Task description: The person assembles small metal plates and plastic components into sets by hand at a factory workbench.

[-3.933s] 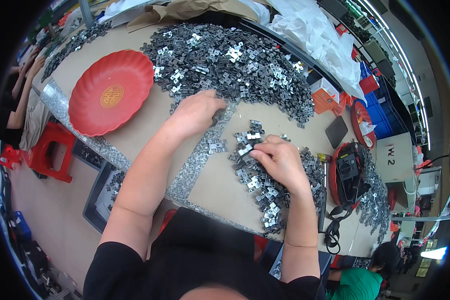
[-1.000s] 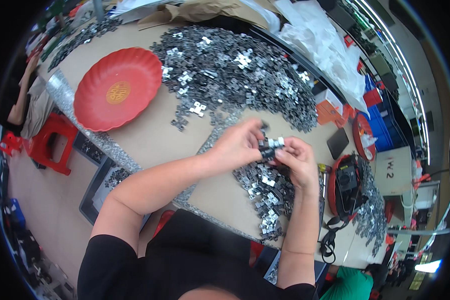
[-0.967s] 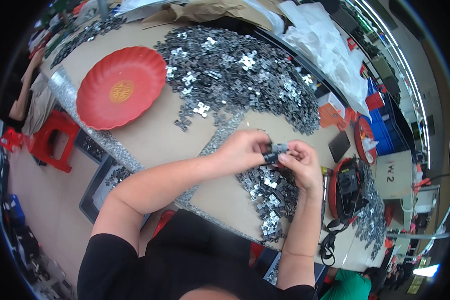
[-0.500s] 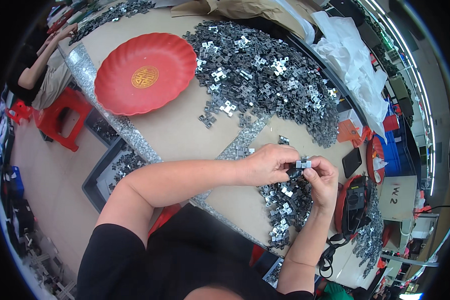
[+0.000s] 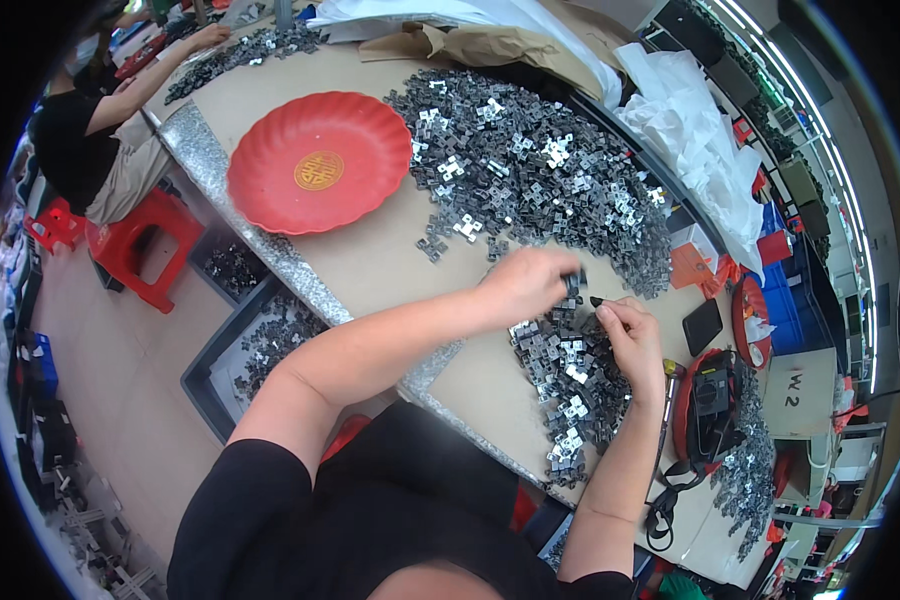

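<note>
My left hand (image 5: 532, 284) is over the near side of the table, its fingers smeared by motion. A small dark metal clip (image 5: 574, 281) is at its fingertips; whether it is held or lying there I cannot tell. To its right, my right hand (image 5: 632, 338) is closed in a pinch on a small black pointed piece (image 5: 596, 302). Below both hands lies a small pile of metal clips (image 5: 568, 375), grey and black with shiny faces. A much larger heap of similar clips (image 5: 540, 165) spreads beyond my hands.
A red scalloped plate (image 5: 370, 195) sits at the left. On the right are a phone-like black slab (image 5: 703, 325), a black device (image 5: 712, 400) in a red dish and another clip pile (image 5: 745, 490). Grey bins (image 5: 210, 375) and a red stool (image 5: 150, 240) stand below the table; a person (image 5: 80, 140) sits far left.
My hands were together around a shiny metal clip; now they are apart, the left moved away toward the far side. The black piece now shows in my right fingers. The whole view has shifted slightly.
</note>
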A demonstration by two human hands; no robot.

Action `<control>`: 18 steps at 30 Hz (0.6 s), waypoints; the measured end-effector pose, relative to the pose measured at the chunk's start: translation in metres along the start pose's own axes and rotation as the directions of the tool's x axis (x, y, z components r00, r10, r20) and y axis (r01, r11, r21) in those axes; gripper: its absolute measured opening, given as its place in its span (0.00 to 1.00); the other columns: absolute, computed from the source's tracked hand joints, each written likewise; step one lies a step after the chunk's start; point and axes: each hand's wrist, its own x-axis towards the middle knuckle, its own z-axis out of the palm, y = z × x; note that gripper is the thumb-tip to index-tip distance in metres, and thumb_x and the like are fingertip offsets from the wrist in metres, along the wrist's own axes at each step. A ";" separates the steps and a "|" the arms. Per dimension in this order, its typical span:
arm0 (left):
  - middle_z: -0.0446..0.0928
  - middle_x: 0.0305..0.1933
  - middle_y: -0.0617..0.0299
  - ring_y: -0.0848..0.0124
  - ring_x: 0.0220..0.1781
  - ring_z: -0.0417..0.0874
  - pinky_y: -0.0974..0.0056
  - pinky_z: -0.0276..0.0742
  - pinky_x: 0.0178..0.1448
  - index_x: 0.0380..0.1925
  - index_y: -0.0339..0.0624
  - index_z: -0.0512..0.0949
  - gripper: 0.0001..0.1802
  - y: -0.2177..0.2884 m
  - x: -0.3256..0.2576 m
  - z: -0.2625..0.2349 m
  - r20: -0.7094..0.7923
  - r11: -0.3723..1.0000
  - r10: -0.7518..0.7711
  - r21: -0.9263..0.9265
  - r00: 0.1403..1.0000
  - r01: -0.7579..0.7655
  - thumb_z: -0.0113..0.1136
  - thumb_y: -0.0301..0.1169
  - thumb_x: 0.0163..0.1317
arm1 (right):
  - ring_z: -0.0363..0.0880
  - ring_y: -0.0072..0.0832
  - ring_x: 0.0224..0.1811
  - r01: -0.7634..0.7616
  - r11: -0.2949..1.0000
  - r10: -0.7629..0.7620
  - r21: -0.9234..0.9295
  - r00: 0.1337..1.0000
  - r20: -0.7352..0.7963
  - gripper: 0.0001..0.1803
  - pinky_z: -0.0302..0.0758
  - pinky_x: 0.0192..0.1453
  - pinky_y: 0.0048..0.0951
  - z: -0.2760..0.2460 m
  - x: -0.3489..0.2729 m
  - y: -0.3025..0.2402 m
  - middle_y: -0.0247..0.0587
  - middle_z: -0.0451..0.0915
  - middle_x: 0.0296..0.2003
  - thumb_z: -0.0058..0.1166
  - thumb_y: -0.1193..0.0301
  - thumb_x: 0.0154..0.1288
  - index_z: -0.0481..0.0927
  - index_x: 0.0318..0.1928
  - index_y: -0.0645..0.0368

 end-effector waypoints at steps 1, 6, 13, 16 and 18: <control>0.74 0.32 0.51 0.55 0.35 0.75 0.58 0.70 0.41 0.33 0.41 0.74 0.13 0.001 0.007 -0.011 -0.094 1.000 -0.008 0.011 0.996 0.009 0.48 0.26 0.45 | 0.66 0.20 0.22 0.011 1.000 -0.011 0.004 1.000 -0.004 0.10 0.63 0.28 0.20 0.000 0.001 -0.001 0.37 0.71 0.21 0.51 0.73 0.52 0.75 0.35 0.67; 0.74 0.39 0.50 0.58 0.41 0.75 0.60 0.69 0.45 0.40 0.40 0.71 0.17 0.015 0.007 -0.112 -0.475 0.979 0.038 0.192 0.879 0.061 0.48 0.26 0.46 | 0.65 0.18 0.22 0.019 1.000 -0.018 0.002 0.969 -0.247 0.11 0.63 0.27 0.18 -0.029 -0.002 -0.014 0.36 0.71 0.24 0.54 0.72 0.51 0.75 0.32 0.67; 0.72 0.40 0.54 0.60 0.46 0.70 0.54 0.63 0.49 0.43 0.44 0.70 0.22 -0.030 -0.091 -0.156 -0.232 0.415 0.046 0.889 0.972 0.193 0.53 0.30 0.43 | 0.69 0.15 0.25 -0.261 0.965 0.256 0.003 0.946 -0.201 0.15 0.65 0.29 0.17 -0.090 -0.056 -0.029 0.33 0.75 0.24 0.53 0.68 0.52 0.75 0.36 0.68; 0.75 0.32 0.59 0.64 0.42 0.73 0.54 0.62 0.45 0.34 0.47 0.73 0.16 -0.049 -0.114 -0.165 -0.181 0.317 0.033 0.935 0.983 0.161 0.51 0.27 0.40 | 0.68 0.16 0.21 -0.215 0.976 0.198 -0.023 0.935 -0.295 0.12 0.65 0.25 0.19 -0.096 -0.076 -0.018 0.34 0.73 0.17 0.54 0.70 0.50 0.76 0.30 0.69; 0.75 0.26 0.54 0.57 0.35 0.75 0.55 0.63 0.39 0.24 0.44 0.73 0.08 -0.045 -0.120 -0.174 -0.247 0.297 0.000 0.925 0.969 0.236 0.49 0.27 0.41 | 0.71 0.19 0.23 -0.260 0.965 0.248 -0.013 0.933 -0.262 0.13 0.67 0.28 0.21 -0.102 -0.085 -0.020 0.36 0.76 0.21 0.54 0.69 0.50 0.76 0.33 0.67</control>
